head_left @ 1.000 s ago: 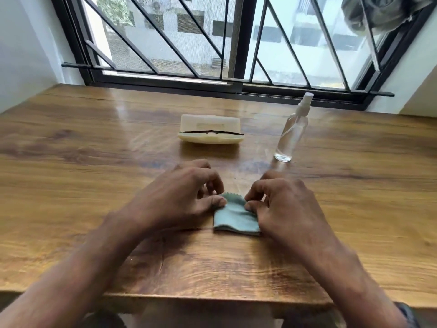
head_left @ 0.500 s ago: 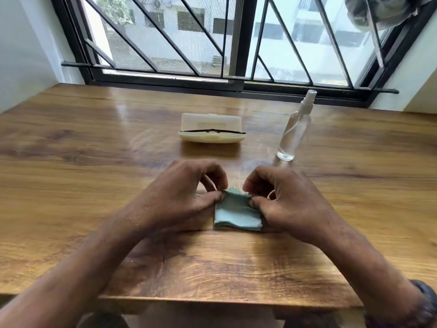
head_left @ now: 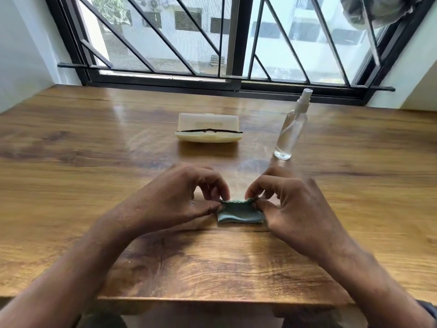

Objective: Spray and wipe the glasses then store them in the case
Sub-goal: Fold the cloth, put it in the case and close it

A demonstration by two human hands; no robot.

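A small teal cleaning cloth point(head_left: 240, 213) lies folded on the wooden table point(head_left: 94, 162) near its front edge. My left hand point(head_left: 175, 200) pinches the cloth's upper left corner and my right hand point(head_left: 290, 204) pinches its upper right corner, lifting the far edge a little. Farther back sits an open cream glasses case point(head_left: 208, 130) with the dark-framed glasses point(head_left: 209, 131) lying in it, only the top of the frame showing. A clear spray bottle point(head_left: 292, 129) with a white nozzle stands upright to the right of the case.
A barred window point(head_left: 236, 43) runs along the table's far edge. White walls close in on both sides. The table's front edge point(head_left: 224, 301) lies just below my forearms.
Both hands have drawn the cloth's far edge up and toward me, so the cloth looks shorter and more bunched. Case and bottle have not moved.
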